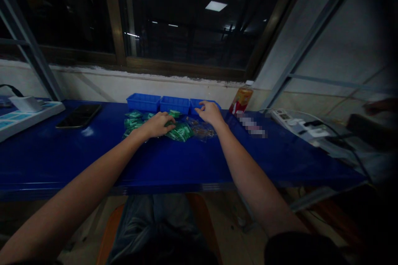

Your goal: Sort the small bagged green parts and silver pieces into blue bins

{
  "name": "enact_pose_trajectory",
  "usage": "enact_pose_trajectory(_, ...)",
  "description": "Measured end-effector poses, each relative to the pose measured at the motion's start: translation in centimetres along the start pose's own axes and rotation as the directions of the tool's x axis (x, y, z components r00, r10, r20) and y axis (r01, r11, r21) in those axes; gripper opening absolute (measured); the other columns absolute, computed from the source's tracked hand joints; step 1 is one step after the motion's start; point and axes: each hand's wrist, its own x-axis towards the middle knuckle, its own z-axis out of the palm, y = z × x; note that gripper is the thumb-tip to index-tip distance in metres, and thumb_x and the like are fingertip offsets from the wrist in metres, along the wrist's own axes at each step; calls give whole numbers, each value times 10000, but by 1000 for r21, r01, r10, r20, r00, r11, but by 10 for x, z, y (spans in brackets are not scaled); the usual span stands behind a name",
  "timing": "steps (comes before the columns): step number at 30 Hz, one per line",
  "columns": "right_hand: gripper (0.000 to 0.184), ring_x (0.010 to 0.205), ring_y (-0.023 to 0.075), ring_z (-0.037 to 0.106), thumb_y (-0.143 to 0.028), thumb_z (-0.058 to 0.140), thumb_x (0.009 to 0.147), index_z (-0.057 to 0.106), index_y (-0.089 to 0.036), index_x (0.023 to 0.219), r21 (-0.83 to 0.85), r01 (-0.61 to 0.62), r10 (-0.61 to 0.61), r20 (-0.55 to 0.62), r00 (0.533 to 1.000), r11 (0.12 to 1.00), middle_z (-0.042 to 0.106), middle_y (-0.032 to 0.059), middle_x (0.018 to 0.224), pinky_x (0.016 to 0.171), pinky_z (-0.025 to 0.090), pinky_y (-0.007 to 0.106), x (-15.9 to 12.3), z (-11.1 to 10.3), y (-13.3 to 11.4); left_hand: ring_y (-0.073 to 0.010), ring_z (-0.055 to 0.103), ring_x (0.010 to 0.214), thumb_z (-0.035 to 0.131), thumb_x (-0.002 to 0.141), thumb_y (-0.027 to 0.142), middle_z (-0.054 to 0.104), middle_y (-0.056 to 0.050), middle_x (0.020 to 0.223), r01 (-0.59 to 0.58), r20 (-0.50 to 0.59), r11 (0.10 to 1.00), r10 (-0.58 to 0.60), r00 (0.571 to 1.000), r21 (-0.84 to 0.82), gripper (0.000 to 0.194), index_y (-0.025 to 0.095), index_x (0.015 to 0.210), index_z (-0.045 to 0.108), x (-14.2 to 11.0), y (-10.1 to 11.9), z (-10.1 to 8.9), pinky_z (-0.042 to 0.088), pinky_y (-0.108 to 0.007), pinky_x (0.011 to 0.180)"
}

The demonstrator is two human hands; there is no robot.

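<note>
My left hand [160, 125] rests over a pile of small green packets [180, 132], palm down with its fingers apart and slightly bent. More green packets [133, 121] lie to its left. My right hand [209, 112] hovers at the front of the right blue bin [195, 103], its fingers apart and pointing left, with nothing visible in them. Below it are clear bags [202, 131] with small brownish pieces, too dim to name. A middle blue bin [175, 104] and a left blue bin [143, 102] stand in the same row; their insides are mostly hidden.
A phone [79, 116] and a white power strip [37, 116] lie on the left of the blue table [186, 161]. A red and orange container [241, 100] stands right of the bins, near a blurred-out patch. Another power strip [298, 124] with cables lies farther right.
</note>
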Motion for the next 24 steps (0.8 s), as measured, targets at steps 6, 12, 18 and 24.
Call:
enact_pose_trajectory(6, 440, 864, 203, 587, -379, 614, 694, 563, -152, 1067, 46, 49, -59, 266, 962, 998, 636, 90, 956, 708, 427, 262, -6, 35, -21, -236, 519, 937, 416, 826, 362, 570, -107, 963, -5, 18, 1000, 5, 1000, 3, 331, 149, 1001, 599, 0, 0, -1, 384, -355, 853)
enact_pose_trajectory(12, 411, 975, 240, 522, -389, 605, 694, 575, -179, 1047, -3, 81, -76, 323, 943, 997, 585, 95, 1012, 793, 420, 322, -9, 24, -21, -226, 508, 947, 397, 820, 289, 548, -93, 1008, -18, 40, 999, 17, 999, 28, 356, 212, 1127, 560, -1, 1, -1, 372, -372, 868)
enact_pose_trajectory(18, 520, 1133, 302, 371, -565, 588, 662, 559, -300, 1108, 64, 274, -272, 451, 850, 960, 477, 81, 1154, 885, 362, 465, -28, 6, -46, -250, 470, 1031, 381, 754, 185, 505, -61, 1123, 53, 91, 995, -60, 994, 81, 395, 309, 1043, 621, -2, -2, 0, 350, -424, 898)
enact_pose_trajectory(24, 495, 1063, 284, 444, -521, 586, 699, 579, -250, 1113, 100, 290, -303, 451, 839, 952, 524, 92, 1133, 848, 388, 397, -28, 11, -53, -260, 469, 1027, 396, 738, 201, 521, -44, 1115, 146, 109, 985, -156, 982, 93, 382, 321, 1021, 622, -4, 1, -6, 369, -429, 883)
